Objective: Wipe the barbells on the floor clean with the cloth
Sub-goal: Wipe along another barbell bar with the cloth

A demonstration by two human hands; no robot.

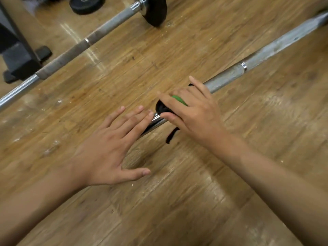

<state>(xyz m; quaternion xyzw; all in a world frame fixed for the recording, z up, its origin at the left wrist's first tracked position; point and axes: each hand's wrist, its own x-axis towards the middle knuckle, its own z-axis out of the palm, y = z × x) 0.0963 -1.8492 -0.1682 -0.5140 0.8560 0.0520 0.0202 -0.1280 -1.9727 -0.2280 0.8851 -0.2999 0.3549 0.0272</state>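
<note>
A steel barbell (252,63) lies slantwise on the wooden floor, running from the middle up to the right edge. My right hand (191,110) holds a black and green cloth (163,108) wrapped over the bar, thumb on the near side, fingers over the top. A black strip of the cloth hangs down to the floor. My left hand (113,144) lies flat with straight, spread fingers, its fingertips touching the shiny bar just left of the cloth. A second barbell (71,50) lies parallel farther back, with a black plate (156,9) on its right end.
Loose black weight plates (85,4) lie at the top left. A dark metal rack foot (19,59) stands at the left edge, just behind the far barbell. The wooden floor (177,201) stretches bare between and in front of the bars.
</note>
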